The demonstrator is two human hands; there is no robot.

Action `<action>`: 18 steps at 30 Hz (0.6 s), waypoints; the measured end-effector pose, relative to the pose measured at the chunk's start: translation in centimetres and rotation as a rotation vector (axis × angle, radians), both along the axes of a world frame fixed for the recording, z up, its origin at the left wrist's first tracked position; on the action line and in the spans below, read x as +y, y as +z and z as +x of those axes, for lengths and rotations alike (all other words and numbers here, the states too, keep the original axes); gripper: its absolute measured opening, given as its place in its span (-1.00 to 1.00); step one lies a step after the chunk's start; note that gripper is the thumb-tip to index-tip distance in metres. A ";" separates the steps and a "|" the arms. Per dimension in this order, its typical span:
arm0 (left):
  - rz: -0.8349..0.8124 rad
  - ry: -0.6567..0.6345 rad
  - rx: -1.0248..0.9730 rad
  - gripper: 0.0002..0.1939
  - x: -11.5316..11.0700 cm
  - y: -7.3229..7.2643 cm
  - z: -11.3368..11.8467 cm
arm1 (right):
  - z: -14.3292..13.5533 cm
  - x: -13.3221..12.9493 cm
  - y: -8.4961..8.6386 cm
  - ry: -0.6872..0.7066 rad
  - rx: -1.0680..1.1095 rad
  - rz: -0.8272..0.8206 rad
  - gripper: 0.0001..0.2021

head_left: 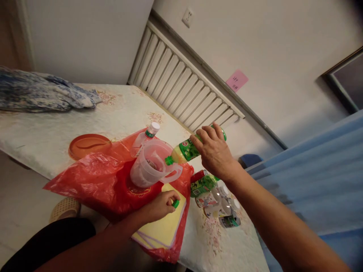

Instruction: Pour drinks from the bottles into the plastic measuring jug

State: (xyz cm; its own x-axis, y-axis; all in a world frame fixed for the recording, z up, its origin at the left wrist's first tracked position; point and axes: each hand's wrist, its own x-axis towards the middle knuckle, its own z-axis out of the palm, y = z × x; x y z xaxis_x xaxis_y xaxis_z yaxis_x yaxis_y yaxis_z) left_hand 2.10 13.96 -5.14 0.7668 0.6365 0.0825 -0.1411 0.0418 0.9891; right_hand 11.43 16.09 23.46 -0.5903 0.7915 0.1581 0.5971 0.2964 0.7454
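My right hand (214, 151) is wrapped round a green-labelled drink bottle (185, 149). The bottle is tilted, its green neck end pointing down at the rim of a clear plastic pitcher (147, 164). Inside the pitcher lies something pale and dark that I cannot make out. My left hand (161, 206) pinches a small green bottle cap (176, 204) just above a stack of yellow cloths (161, 226). Under the pitcher is a red round piece, on a red plastic bag (96, 181). Close behind the pitcher, a clear bottle with a white cap (151, 130) stands on the bag.
Several drink bottles and cans (215, 198) lie to the right on the floral tablecloth (127, 102). An orange-red lid (89, 146) lies at the left, and a patterned cloth bundle (45, 92) beyond it. A white radiator (181, 79) borders the table's far side; a blue curtain (306, 177) hangs at right.
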 end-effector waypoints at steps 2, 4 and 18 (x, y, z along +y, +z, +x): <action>-0.010 -0.001 0.008 -0.62 0.0 0.0 0.0 | 0.0 0.0 -0.1 -0.007 0.012 -0.003 -0.56; -0.022 0.001 0.018 -0.62 -0.1 0.1 0.0 | 0.2 0.0 -0.3 -0.017 0.038 -0.013 -0.55; -0.083 -0.011 0.002 -0.62 -0.1 0.8 -0.4 | 4.7 -4.1 -5.9 -0.271 0.765 -0.228 -0.33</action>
